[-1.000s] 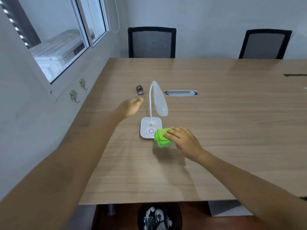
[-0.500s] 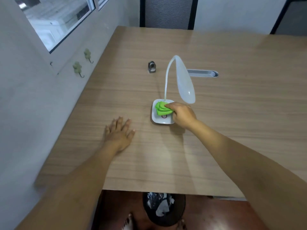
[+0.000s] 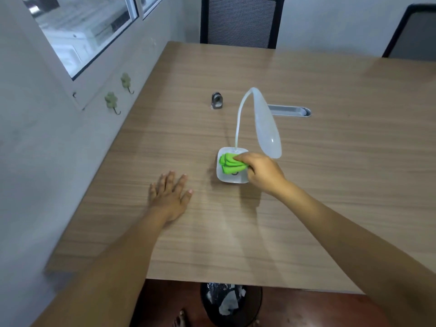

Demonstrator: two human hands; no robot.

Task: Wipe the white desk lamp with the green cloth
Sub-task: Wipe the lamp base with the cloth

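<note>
The white desk lamp stands on the wooden table, its thin neck arching up from a square white base and its long head drooping toward me. My right hand grips the bunched green cloth and presses it onto the top of the base. My left hand lies flat on the table to the left of the lamp, fingers spread, holding nothing.
A small dark metal object stands on the table behind the lamp. A grey cable slot is set into the tabletop. Two black chairs stand at the far side. A bin sits under the near edge. Wall and window are at left.
My right hand carried the green cloth from beside the base onto its top. My left hand dropped from near the lamp's neck to lie flat on the table. The view tilted downward.
</note>
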